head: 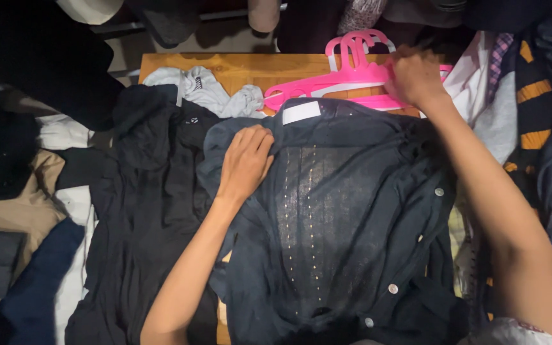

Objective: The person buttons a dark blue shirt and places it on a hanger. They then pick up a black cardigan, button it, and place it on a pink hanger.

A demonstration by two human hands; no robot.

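With the left hand (245, 160) pressing flat on the dark cardigan (346, 211) and the right hand (416, 76) closed on the pink hangers (346, 80), tangled hooks may snag the knit.

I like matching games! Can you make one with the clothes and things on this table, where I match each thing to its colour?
Things:
1. hangers under the right hand
2. buttoned cardigan under the left hand
3. crumpled garment at the table's far edge
4. striped garment on the right

Colours:
A. dark navy
B. light grey
C. pink
D. dark with orange stripes

Pairs: 1-C, 2-A, 3-B, 4-D
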